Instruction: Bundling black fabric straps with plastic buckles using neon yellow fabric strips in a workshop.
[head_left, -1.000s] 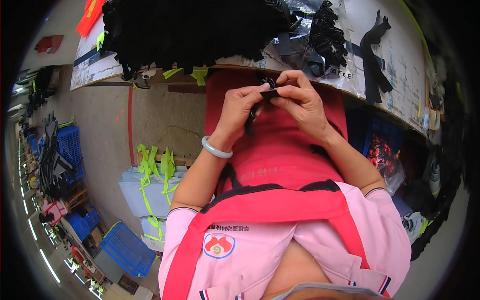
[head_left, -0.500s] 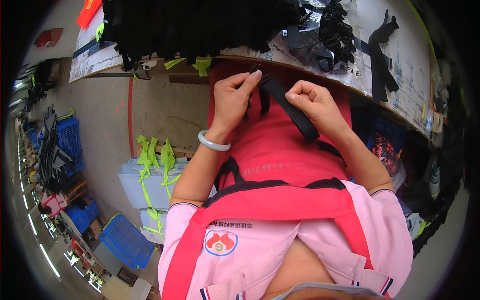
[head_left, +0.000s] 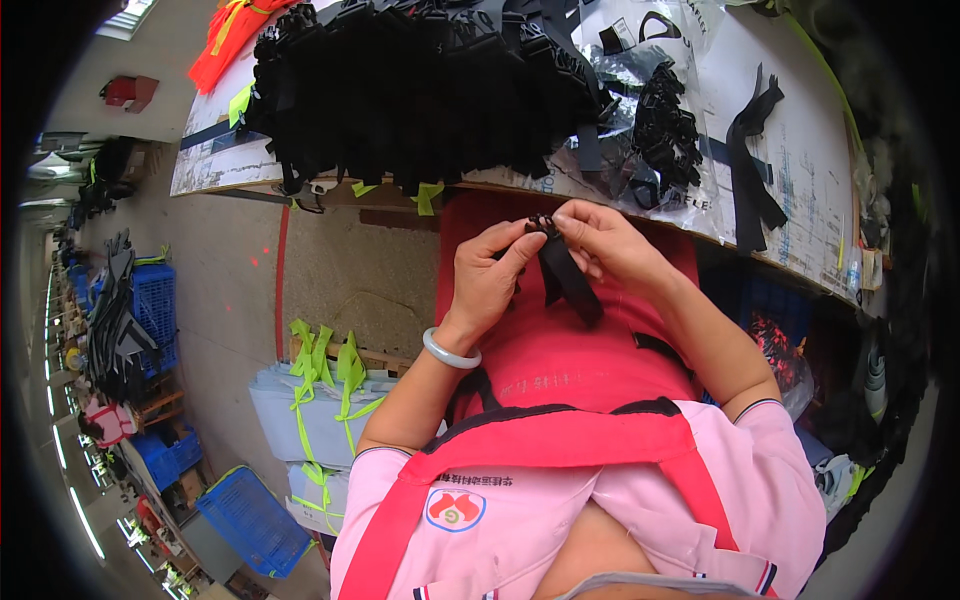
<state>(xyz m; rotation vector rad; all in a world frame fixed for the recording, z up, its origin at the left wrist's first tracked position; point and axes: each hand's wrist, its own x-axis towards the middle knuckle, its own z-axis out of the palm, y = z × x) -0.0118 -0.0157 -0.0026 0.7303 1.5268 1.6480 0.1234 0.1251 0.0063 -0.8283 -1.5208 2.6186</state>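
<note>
Both hands meet over my red apron [head_left: 540, 360], just off the table's near edge. My left hand [head_left: 490, 268] pinches a small black buckle [head_left: 541, 222] between thumb and forefinger. My right hand [head_left: 605, 240] closes on the buckle's other side, thumb and forefinger pressed to it. A black webbing strap [head_left: 570, 282] hangs from the buckle, folded and dangling over the apron. Fingers cover part of the buckle, so how the strap runs through it cannot be seen.
A big heap of black straps with buckles [head_left: 400, 95] covers the table. Beside it lie a plastic bag of black buckles [head_left: 665, 130] and a loose black strap [head_left: 750, 165]. Stacked light-blue bundles with lime ties [head_left: 320, 395] stand left; a blue crate [head_left: 255, 522] sits beyond.
My right hand has moved from along the strap to the buckle beside my left hand. The strap, stretched out before, now hangs down. The view has shifted, showing more of the table.
</note>
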